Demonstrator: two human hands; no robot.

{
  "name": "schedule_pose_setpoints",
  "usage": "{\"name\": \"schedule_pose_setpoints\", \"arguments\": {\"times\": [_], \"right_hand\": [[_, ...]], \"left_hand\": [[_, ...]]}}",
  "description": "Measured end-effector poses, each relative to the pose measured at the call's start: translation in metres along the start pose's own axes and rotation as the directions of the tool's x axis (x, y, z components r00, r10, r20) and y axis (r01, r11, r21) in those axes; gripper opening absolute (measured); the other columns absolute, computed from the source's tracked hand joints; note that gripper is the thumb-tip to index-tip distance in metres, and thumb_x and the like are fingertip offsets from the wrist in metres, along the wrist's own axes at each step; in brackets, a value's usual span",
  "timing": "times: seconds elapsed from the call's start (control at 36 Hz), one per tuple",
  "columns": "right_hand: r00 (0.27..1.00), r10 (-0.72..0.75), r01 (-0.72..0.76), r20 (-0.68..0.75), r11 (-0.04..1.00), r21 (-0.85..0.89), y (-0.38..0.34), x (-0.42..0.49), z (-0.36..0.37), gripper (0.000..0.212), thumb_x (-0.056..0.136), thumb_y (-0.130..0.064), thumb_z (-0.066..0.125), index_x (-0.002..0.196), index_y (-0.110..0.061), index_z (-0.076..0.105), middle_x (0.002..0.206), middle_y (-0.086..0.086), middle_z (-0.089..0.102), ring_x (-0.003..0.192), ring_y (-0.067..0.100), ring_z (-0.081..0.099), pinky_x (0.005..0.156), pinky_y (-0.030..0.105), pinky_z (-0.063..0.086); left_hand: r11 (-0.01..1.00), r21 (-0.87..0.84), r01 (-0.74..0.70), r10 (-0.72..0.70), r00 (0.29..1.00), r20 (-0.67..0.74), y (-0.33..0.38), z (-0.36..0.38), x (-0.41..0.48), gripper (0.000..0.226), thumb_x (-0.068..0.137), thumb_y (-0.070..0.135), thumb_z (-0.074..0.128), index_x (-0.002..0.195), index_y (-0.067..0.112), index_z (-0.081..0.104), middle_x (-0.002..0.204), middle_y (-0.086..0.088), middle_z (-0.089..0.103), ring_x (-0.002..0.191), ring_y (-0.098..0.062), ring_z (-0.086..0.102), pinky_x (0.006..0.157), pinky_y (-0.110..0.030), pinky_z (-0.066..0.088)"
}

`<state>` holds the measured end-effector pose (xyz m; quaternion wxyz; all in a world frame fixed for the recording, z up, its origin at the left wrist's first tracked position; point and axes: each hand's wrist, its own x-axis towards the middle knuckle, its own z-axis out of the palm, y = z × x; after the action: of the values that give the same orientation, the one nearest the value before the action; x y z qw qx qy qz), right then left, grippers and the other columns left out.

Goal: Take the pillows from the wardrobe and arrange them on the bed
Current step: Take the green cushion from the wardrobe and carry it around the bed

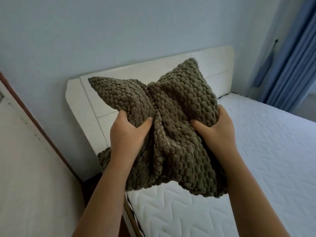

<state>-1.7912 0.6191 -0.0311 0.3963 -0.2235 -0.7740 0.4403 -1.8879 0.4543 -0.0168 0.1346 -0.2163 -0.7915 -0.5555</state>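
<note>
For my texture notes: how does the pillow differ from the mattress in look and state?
The pillow is olive-brown with a bumpy weave; the mattress is white with flat zigzag quilting. The pillow is crumpled, squeezed between the left hand and the right hand; the mattress lies flat. Both are fabric-covered.
</note>
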Motion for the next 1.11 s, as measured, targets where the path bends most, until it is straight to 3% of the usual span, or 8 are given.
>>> {"name": "schedule_pose_setpoints", "arguments": {"times": [0.14,0.22,0.28,0.36,0.53,0.83,0.97,1.11], "right_hand": [[0.993,0.059,-0.069,-0.104,0.993,-0.094,0.008,-0.009,-0.023,0.041,0.069,-0.028,0.072,0.099,-0.025,0.045,0.083,-0.017,0.051,0.078,0.005,0.051,0.067,0.024,0.039],[0.977,0.106,-0.135,-0.185,0.979,-0.155,0.012,-0.020,-0.041,0.042,0.069,-0.029,0.072,0.099,-0.024,0.044,0.084,-0.013,0.051,0.079,0.008,0.051,0.067,0.025,0.039],[0.957,0.134,-0.185,-0.256,0.965,-0.187,0.014,-0.029,-0.054,0.042,0.068,-0.030,0.072,0.099,-0.024,0.044,0.087,-0.009,0.052,0.081,0.011,0.051,0.067,0.025,0.038],[0.918,0.167,-0.255,-0.359,0.944,-0.211,0.016,-0.043,-0.073,0.043,0.069,-0.031,0.072,0.102,-0.023,0.046,0.091,-0.006,0.054,0.083,0.013,0.052,0.069,0.026,0.040],[0.810,0.211,-0.390,-0.548,0.891,-0.233,0.014,-0.080,-0.119,0.051,0.069,-0.031,0.072,0.112,-0.018,0.048,0.096,-0.005,0.054,0.087,0.015,0.053,0.075,0.028,0.040],[0.613,0.213,-0.522,-0.761,0.832,-0.186,0.007,-0.165,-0.221,0.046,0.068,-0.032,0.072,0.105,-0.028,0.045,0.092,-0.011,0.053,0.085,0.011,0.052,0.073,0.025,0.039],[0.548,0.192,-0.538,-0.814,0.826,-0.168,0.008,-0.208,-0.282,0.045,0.068,-0.029,0.073,0.103,-0.030,0.045,0.096,-0.009,0.054,0.087,0.011,0.052,0.068,0.020,0.038],[0.523,0.190,-0.552,-0.831,0.819,-0.160,0.012,-0.247,-0.346,0.045,0.068,-0.027,0.073,0.101,-0.033,0.042,0.087,-0.018,0.050,0.080,0.002,0.049,0.064,0.013,0.034]], "left_hand": [[0.997,-0.076,-0.010,0.021,0.991,0.134,0.005,0.026,0.002,0.032,0.074,0.030,0.071,0.095,0.022,0.048,0.093,0.008,0.053,0.088,-0.012,0.050,0.080,-0.026,0.039],[0.992,-0.122,-0.013,0.043,0.970,0.241,0.009,0.047,0.001,0.030,0.073,0.028,0.073,0.090,0.022,0.049,0.082,0.014,0.052,0.076,-0.007,0.050,0.071,-0.019,0.039],[0.987,-0.161,-0.022,0.072,0.947,0.312,0.012,0.063,0.000,0.028,0.073,0.028,0.073,0.087,0.023,0.049,0.075,0.023,0.047,0.068,0.006,0.046,0.060,-0.009,0.034],[0.975,-0.222,-0.029,0.119,0.906,0.407,0.019,0.085,-0.007,0.027,0.072,0.028,0.073,0.086,0.024,0.050,0.075,0.026,0.046,0.068,0.012,0.043,0.058,-0.007,0.032],[0.953,-0.301,-0.005,0.188,0.793,0.579,0.049,0.119,-0.039,0.027,0.073,0.028,0.073,0.089,0.023,0.053,0.081,0.015,0.055,0.081,-0.013,0.054,0.076,-0.025,0.040],[0.919,-0.395,0.017,0.317,0.565,0.762,0.125,0.164,-0.135,0.035,0.074,0.030,0.071,0.102,0.016,0.056,0.100,0.002,0.059,0.093,-0.019,0.056,0.089,-0.033,0.045],[0.907,-0.420,0.041,0.346,0.496,0.796,0.163,0.180,-0.193,0.030,0.074,0.030,0.072,0.097,0.018,0.056,0.101,0.002,0.062,0.093,-0.019,0.058,0.088,-0.033,0.046],[0.909,-0.409,0.074,0.331,0.466,0.820,0.205,0.193,-0.253,0.027,0.074,0.027,0.072,0.096,0.015,0.061,0.100,-0.003,0.066,0.095,-0.024,0.062,0.089,-0.038,0.050]]}}
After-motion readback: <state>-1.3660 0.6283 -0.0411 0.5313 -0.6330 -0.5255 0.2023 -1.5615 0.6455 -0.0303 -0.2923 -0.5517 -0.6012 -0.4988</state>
